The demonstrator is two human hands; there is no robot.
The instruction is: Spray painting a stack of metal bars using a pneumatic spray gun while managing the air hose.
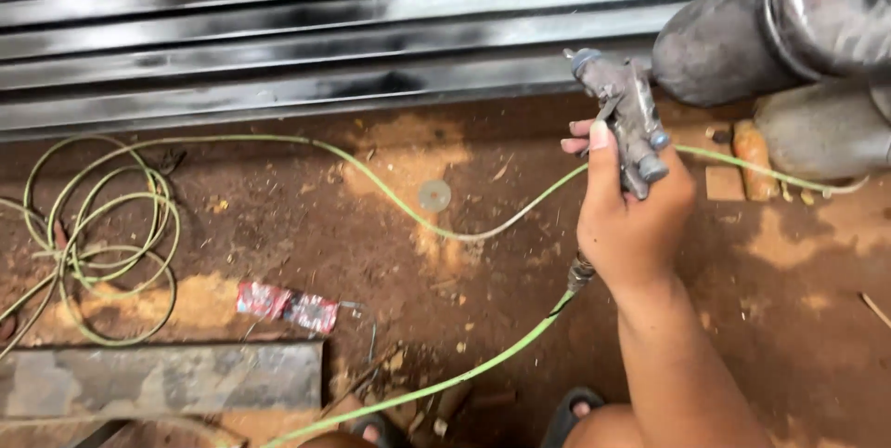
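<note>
My right hand (pixel 631 216) grips the handle of a paint-stained spray gun (pixel 626 114), with fingers on its trigger. The gun's grey metal cup (pixel 780 21) sits at the upper right, close to the camera. Its nozzle points left toward several long metal bars (pixel 325 30) coated in glossy black, lying across the top of the view. A green air hose (pixel 464 374) runs from the bottom of the gun down to the lower left. My left hand is not in view.
The ground is reddish dirt. Coils of green hose (pixel 102 234) lie at the left, and another hose line (pixel 399 197) crosses the middle. A flat metal plate (pixel 158 378) sits at the lower left, a red wrapper (pixel 288 307) and a small disc (pixel 434 194) nearby. My sandalled feet (pixel 566 415) show at the bottom.
</note>
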